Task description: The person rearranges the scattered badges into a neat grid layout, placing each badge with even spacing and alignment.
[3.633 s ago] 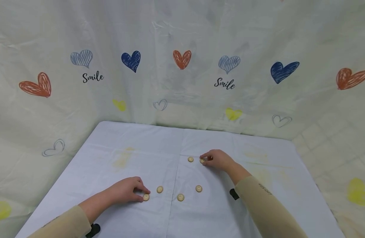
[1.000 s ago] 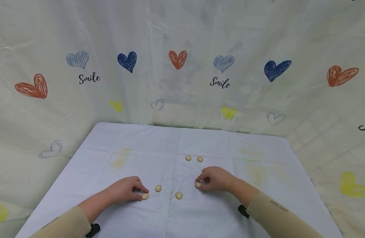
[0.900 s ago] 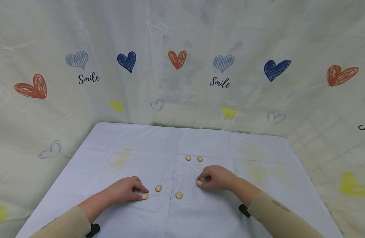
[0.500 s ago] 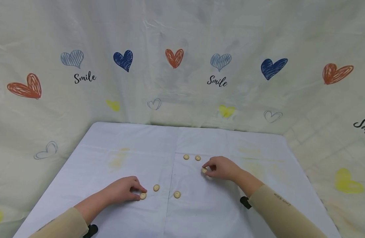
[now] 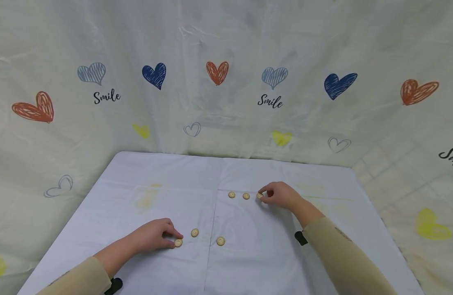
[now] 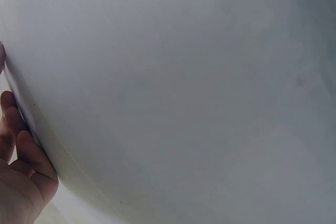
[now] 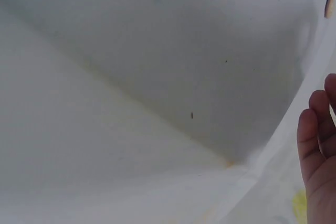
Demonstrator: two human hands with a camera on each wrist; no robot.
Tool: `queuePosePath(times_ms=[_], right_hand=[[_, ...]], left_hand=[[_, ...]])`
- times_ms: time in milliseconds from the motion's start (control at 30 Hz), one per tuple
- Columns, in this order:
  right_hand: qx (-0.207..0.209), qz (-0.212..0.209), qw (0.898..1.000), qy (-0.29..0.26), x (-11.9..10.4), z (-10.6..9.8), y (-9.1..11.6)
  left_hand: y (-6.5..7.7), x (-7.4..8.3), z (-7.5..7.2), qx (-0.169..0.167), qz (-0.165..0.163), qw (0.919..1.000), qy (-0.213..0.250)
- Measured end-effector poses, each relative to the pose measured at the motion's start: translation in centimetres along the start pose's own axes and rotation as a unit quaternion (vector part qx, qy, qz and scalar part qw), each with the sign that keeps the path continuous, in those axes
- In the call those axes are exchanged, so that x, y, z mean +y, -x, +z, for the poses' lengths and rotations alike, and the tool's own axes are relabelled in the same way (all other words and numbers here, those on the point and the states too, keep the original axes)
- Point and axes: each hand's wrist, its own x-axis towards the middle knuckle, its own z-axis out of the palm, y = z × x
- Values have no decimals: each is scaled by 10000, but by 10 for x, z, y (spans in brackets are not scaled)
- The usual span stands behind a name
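Observation:
My right hand (image 5: 281, 195) pinches a pale wooden button (image 5: 260, 196) between thumb and forefinger, at the right end of a short row. Beside it in that row lie another button (image 5: 246, 196) and, at the left end, a third button (image 5: 231, 194). Nearer the front, my left hand (image 5: 152, 237) has thumb and forefinger on either side of a button (image 5: 178, 242). To the right of that hand lie one button (image 5: 194, 232) and another button (image 5: 220, 241). Both wrist views catch only part of each hand, the left's curled fingers (image 6: 34, 156) and the right's fingers (image 7: 310, 135).
A white cloth (image 5: 156, 270) with creases and faint yellowish stains covers the table. Behind it hangs a pale curtain (image 5: 241, 37) printed with hearts and "Smile". A dark device (image 5: 301, 238) sits under the right wrist, and a similar dark device (image 5: 115, 285) under the left.
The right hand has let go of the row's middle button, fetched another from nearer the front and carried it to the row's right end. The left hand has stayed at its button.

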Motion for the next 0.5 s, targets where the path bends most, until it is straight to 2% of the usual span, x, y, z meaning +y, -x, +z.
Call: queuePosePath(times_ms=[300, 500], right_hand=[[-158, 308, 9993, 143, 6, 5, -6], [-272, 314, 9983, 407, 9, 7, -8]], left_hand=[[-2, -4, 2, -12, 1, 10000, -29], [-1, -3, 1, 1, 49, 10000, 24]])
